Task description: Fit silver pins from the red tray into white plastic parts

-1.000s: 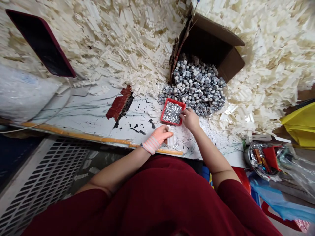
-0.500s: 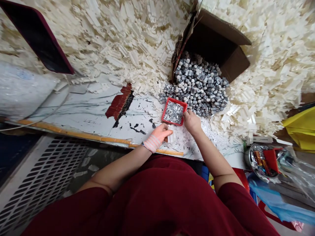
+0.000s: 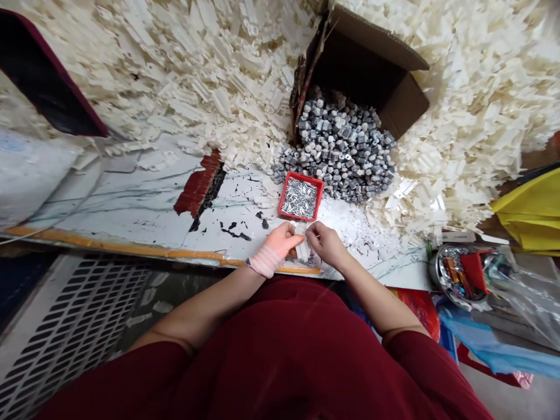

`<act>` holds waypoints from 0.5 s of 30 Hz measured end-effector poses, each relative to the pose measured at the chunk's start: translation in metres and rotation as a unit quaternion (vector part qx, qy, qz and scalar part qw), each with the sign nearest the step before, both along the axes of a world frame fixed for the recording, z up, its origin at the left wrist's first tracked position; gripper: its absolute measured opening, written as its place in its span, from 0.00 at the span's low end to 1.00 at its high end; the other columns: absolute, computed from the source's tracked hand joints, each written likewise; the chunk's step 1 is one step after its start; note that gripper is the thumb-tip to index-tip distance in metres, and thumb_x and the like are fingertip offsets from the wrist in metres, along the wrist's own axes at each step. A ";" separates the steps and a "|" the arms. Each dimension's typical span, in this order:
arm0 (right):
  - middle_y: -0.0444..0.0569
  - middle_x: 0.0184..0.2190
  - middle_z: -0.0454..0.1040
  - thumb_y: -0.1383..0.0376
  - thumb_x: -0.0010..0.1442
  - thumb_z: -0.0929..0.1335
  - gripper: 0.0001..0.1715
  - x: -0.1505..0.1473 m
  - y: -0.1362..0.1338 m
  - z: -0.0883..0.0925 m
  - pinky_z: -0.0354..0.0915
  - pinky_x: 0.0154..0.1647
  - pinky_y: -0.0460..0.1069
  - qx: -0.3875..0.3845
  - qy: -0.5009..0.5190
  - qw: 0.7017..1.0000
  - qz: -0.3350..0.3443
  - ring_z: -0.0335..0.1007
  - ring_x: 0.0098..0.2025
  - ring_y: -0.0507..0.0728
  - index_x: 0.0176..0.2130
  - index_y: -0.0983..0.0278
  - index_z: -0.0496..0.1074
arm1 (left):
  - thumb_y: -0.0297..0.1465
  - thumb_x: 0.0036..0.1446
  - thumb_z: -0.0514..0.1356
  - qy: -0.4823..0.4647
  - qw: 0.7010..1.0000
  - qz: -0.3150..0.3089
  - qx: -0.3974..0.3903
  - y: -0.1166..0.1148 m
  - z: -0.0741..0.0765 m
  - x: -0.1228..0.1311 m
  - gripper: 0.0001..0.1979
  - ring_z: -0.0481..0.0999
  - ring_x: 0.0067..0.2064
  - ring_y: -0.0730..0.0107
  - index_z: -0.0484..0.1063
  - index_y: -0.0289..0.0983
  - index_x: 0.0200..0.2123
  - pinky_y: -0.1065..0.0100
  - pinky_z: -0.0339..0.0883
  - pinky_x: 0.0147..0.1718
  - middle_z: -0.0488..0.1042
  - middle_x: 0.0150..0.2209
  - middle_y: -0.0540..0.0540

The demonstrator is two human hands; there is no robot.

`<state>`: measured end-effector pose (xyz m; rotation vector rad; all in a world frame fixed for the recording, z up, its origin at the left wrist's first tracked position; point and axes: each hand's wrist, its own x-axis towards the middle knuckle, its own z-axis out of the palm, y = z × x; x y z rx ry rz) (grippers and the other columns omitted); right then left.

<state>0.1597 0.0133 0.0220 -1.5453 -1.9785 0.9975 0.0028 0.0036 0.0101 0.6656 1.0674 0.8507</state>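
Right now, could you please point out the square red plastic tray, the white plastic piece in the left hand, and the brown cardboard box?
Square red plastic tray (image 3: 297, 217), head view, front wall.
White plastic piece (image 3: 302, 251), head view, near end.
Brown cardboard box (image 3: 380, 37), head view, upper flap.

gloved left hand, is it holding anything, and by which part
The left hand holds a white plastic piece, thumb across about its middle; the grip underneath is hidden.

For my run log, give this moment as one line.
left hand: gloved, holds white piece | right hand: beside white piece, grasp unclear | red tray: holds metal pins
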 end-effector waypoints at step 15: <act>0.61 0.44 0.74 0.68 0.60 0.63 0.10 0.087 0.077 -0.029 0.62 0.45 0.53 0.039 -0.332 0.932 -0.140 0.68 0.47 0.62 0.38 0.67 0.73 | 0.32 0.45 0.64 0.051 0.998 -0.037 0.008 0.002 -0.004 0.008 0.14 0.66 0.17 0.78 0.59 0.39 0.29 0.76 0.60 0.15 0.63 0.18 0.58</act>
